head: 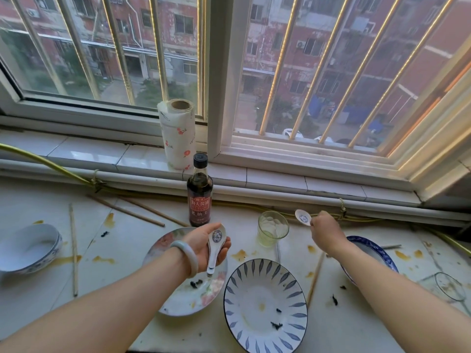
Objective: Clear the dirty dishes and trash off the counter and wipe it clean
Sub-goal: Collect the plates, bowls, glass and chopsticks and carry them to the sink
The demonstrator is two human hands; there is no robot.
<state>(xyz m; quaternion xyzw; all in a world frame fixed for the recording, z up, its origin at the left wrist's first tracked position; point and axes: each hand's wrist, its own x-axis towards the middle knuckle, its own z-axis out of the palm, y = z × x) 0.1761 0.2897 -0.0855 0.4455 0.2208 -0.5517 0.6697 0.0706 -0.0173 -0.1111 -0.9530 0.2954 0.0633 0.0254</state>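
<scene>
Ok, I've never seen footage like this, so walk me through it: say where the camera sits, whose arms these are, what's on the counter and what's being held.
There is no machine here. One wide-angle camera is worn on a person's head, looking forward and down, so the two bare arms reaching in from the bottom are the wearer's own.

The left hand, with a pale bangle on its wrist, holds a white ceramic spoon over a floral plate. The right hand holds a second spoon near a green glass.

The stained counter also carries a leaf-patterned bowl, a blue-rimmed bowl partly under the right arm, a white bowl at far left, a clear glass at far right, loose chopsticks and a dark sauce bottle. A paper towel roll stands on the window sill.
</scene>
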